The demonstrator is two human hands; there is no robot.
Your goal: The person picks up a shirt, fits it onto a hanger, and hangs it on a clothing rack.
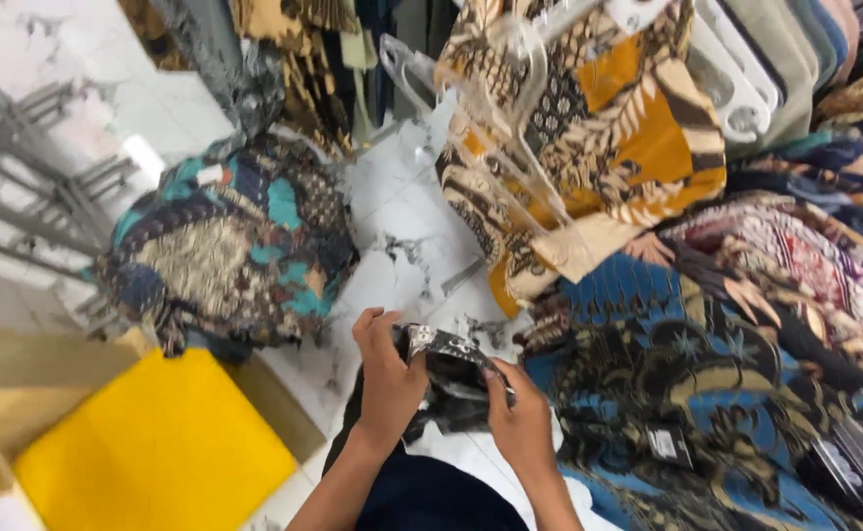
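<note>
While both hands grip it low in the view, the dark, glossy plastic-wrapped folded garment (448,379) sits between them above the white marbled floor (392,211): the left hand (389,374) clenches its left edge, the right hand (517,418) pinches its right side. Handling the wrapper looks to be the step underway; opening it would need a firm pinch and a steady pull. Hanging batik shirts (589,147) crowd the right.

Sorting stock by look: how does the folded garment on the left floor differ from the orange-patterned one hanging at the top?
The teal garment lies bundled on the floor; the orange garment hangs on a clear hanger. One is teal and dark blue, the other orange, cream and black. Both carry dense batik-style prints.
</note>
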